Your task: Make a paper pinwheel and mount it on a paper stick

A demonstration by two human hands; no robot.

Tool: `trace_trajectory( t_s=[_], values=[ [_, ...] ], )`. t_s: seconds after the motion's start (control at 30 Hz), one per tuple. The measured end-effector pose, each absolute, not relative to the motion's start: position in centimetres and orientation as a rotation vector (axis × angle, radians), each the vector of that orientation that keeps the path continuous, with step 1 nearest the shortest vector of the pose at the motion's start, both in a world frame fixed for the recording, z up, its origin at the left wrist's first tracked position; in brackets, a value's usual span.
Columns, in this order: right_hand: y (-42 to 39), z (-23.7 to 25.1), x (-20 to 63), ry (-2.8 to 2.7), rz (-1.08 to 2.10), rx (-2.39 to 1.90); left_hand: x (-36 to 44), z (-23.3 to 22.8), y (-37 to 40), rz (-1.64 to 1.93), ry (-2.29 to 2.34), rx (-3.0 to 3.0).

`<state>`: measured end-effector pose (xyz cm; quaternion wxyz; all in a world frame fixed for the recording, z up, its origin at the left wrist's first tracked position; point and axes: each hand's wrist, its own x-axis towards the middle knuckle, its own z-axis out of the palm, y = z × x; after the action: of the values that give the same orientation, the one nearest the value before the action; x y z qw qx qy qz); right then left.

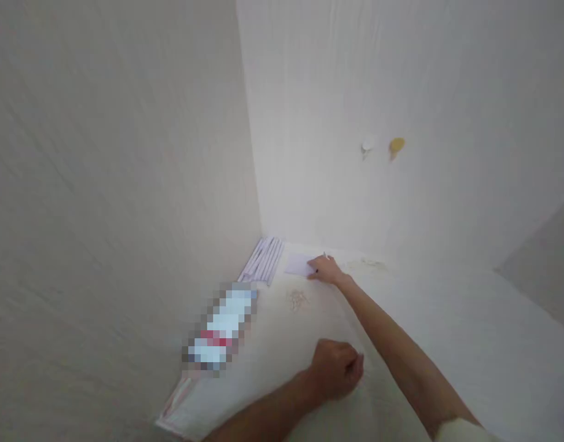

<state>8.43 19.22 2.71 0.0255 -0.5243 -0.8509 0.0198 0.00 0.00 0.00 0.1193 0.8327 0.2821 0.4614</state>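
My right hand (325,270) reaches to the back of the white surface, its fingers closed at the right edge of a pale lilac sheet of paper (297,264). A thin white tip (326,255) pokes up behind that hand, and I cannot tell what it belongs to. Closer to me, my left hand (337,368) is curled into a fist above the surface; whatever its fingers may hold is hidden. Left of the sheet lies a row of several thin pale paper rolls (263,261), side by side in the corner.
A small tangle of thin brownish bits (299,299) lies in front of the sheet. A blurred-out rectangular object (224,328) leans by the left wall (125,184). White and yellow round hooks (396,145) stick out of the back wall. Faint marks (372,264) show right of my hand.
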Motion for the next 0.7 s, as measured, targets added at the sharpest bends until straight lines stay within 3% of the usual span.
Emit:
trace_trajectory(
  t_s=[0.7],
  values=[
    [17.6, 3.8, 8.6, -2.84, -0.146, -1.457, 0.9, 0.1, -0.4, 1.265, 0.814, 2.49]
  ],
)
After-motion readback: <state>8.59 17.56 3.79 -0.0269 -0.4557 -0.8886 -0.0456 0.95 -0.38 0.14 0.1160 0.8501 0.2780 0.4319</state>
